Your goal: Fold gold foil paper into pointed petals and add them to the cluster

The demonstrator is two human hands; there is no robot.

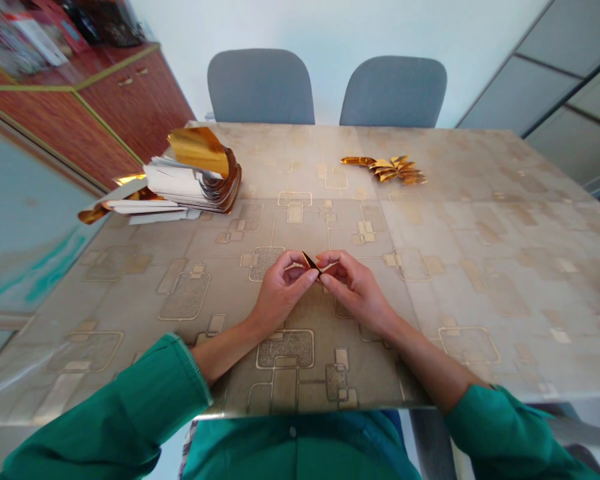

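While gold folded pcs [393, 171] lie across tbl [480, 280], L hand [285, 283] & R hand [357, 287] pinch small gold piece [311, 261] btwn them — thumbs close.

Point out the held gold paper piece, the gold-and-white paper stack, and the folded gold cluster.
Gold paper piece [311, 263]: head view, on its dark visible face.
Gold-and-white paper stack [174, 188]: head view, on its white sheets.
Folded gold cluster [391, 171]: head view, on its fanned middle.

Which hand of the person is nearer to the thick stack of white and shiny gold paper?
Left. The left hand is to the right of the stack and closer to the person's body; the right hand is also on that side, but farther right.
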